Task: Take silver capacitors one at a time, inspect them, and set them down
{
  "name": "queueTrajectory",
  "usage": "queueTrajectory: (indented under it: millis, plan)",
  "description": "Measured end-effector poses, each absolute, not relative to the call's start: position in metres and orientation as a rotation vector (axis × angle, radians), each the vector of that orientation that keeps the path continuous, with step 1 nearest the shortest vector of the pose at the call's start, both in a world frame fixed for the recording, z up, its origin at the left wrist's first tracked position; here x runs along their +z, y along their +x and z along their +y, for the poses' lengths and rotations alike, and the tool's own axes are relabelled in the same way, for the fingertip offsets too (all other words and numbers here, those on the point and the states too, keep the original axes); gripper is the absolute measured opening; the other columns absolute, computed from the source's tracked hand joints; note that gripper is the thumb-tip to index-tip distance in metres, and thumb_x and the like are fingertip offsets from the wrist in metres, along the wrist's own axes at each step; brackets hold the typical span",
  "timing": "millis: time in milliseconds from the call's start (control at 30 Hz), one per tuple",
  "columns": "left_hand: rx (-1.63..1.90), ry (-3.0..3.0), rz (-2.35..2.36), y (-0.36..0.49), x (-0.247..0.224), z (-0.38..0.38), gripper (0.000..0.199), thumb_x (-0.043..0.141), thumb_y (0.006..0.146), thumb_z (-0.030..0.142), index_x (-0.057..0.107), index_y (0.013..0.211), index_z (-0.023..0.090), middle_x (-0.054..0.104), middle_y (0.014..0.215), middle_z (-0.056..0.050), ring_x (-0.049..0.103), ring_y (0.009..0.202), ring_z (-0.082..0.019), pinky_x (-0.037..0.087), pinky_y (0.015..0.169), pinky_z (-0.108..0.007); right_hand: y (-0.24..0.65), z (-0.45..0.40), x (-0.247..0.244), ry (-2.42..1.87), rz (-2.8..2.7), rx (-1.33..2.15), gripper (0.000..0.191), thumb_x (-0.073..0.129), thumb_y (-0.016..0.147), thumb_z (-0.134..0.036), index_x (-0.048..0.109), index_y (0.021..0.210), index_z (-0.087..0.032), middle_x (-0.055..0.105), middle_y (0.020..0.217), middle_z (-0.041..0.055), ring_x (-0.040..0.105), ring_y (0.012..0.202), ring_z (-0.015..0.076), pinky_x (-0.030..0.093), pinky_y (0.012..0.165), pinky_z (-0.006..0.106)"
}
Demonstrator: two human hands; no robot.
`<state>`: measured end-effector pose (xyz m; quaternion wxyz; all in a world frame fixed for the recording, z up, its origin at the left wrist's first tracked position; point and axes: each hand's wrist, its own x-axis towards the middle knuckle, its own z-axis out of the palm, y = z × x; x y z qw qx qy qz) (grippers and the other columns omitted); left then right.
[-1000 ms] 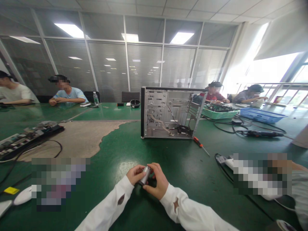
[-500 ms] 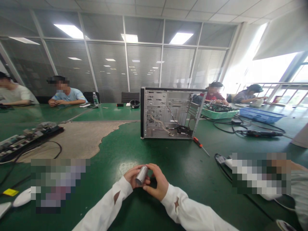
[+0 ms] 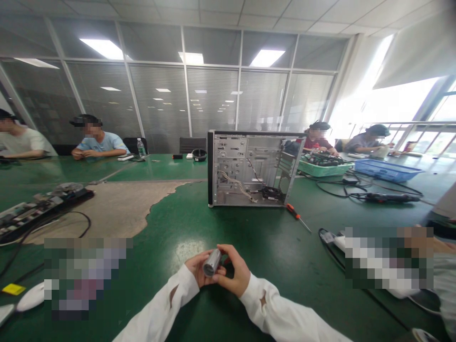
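Observation:
A short silver metal cylinder [image 3: 213, 263] is held tilted between my two hands, its near round end turned down toward me. My left hand [image 3: 195, 266] is closed around it from the left and from behind. Curved around its right side, my right hand [image 3: 237, 273] has its index finger at the far top end and its thumb by the near lower end. Some fingertips are hidden behind the cylinder. Beyond the hands stands an open computer case [image 3: 231, 166], with loose cables and a black fan inside.
An orange-handled screwdriver [image 3: 294, 212] lies beside the case. Left are a board with parts [image 3: 42, 209] and a torn bare patch [image 3: 121, 204]. A green basket [image 3: 320, 168], a blue basket [image 3: 384, 171] and cables lie right. Several people sit around the table.
The cylinder has turned slightly in my hands, so more of its near end shows. My hands have shifted very little, and the case stands where it was.

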<state>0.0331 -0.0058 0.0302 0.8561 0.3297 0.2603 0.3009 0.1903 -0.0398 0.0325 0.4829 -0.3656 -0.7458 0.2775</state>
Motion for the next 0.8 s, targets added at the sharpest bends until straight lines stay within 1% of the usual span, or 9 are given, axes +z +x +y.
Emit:
queueTrajectory:
  millis: [167, 233, 333, 400, 467, 700, 800]
  plan:
    - [0.647, 0.692, 0.657, 0.036, 0.028, -0.005, 0.047, 0.051, 0.067, 0.033, 0.036, 0.108, 0.015, 0.064, 0.070, -0.009, 0.060, 0.065, -0.020, 0.040, 0.063, -0.030, 0.191, -0.037, 0.030, -0.913, -1.770, 0.777, 0.057, 0.059, 0.058, -0.018, 0.035, 0.109, -0.020, 0.047, 0.099, 0.0056, 0.047, 0.089, 0.0165, 0.043, 0.068, 0.027]
    - [0.652, 0.673, 0.732, 0.038, 0.028, -0.005, 0.044, 0.051, 0.068, 0.035, 0.038, 0.105, 0.016, 0.063, 0.068, -0.007, 0.060, 0.059, -0.018, 0.040, 0.062, -0.030, 0.191, -0.036, 0.028, -0.928, -1.733, 0.857, 0.054, 0.057, 0.061, -0.019, 0.034, 0.109, -0.020, 0.048, 0.098, 0.0056, 0.049, 0.086, 0.0157, 0.043, 0.067, 0.027]
    - [0.669, 0.633, 0.813, 0.040, 0.029, -0.006, 0.033, 0.052, 0.069, 0.035, 0.044, 0.094, 0.015, 0.063, 0.065, -0.004, 0.059, 0.054, -0.015, 0.040, 0.061, -0.028, 0.192, -0.035, 0.027, -0.948, -1.686, 0.947, 0.049, 0.056, 0.063, -0.020, 0.035, 0.108, -0.020, 0.050, 0.097, 0.0055, 0.050, 0.083, 0.0150, 0.043, 0.065, 0.027]
    - [0.671, 0.628, 0.817, 0.040, 0.030, -0.006, 0.029, 0.052, 0.069, 0.036, 0.048, 0.087, 0.014, 0.063, 0.064, -0.005, 0.060, 0.054, -0.015, 0.040, 0.060, -0.027, 0.192, -0.034, 0.026, -0.951, -1.676, 0.970, 0.048, 0.056, 0.063, -0.021, 0.037, 0.107, -0.020, 0.051, 0.096, 0.0051, 0.051, 0.082, 0.0150, 0.043, 0.065, 0.027]
    - [0.658, 0.643, 0.810, 0.040, 0.031, -0.006, 0.030, 0.052, 0.069, 0.037, 0.049, 0.084, 0.012, 0.064, 0.062, -0.006, 0.060, 0.054, -0.016, 0.040, 0.058, -0.026, 0.193, -0.034, 0.026, -0.940, -1.676, 0.991, 0.047, 0.058, 0.063, -0.023, 0.038, 0.105, -0.020, 0.052, 0.095, 0.0049, 0.051, 0.081, 0.0152, 0.043, 0.064, 0.027]
    - [0.662, 0.694, 0.832, 0.041, 0.030, -0.006, 0.037, 0.056, 0.065, 0.040, 0.048, 0.085, 0.011, 0.064, 0.064, -0.009, 0.061, 0.054, -0.019, 0.041, 0.051, -0.026, 0.197, -0.030, 0.022, -0.849, -1.633, 1.128, 0.044, 0.059, 0.063, -0.028, 0.042, 0.103, -0.019, 0.052, 0.095, 0.0056, 0.050, 0.084, 0.0169, 0.042, 0.065, 0.028]
    - [0.679, 0.713, 0.822, 0.042, 0.031, -0.006, 0.039, 0.057, 0.064, 0.041, 0.047, 0.087, 0.011, 0.065, 0.066, -0.010, 0.061, 0.053, -0.019, 0.041, 0.050, -0.026, 0.197, -0.029, 0.022, -0.810, -1.608, 1.158, 0.043, 0.057, 0.064, -0.029, 0.042, 0.103, -0.019, 0.052, 0.094, 0.0055, 0.050, 0.084, 0.0168, 0.041, 0.067, 0.029]
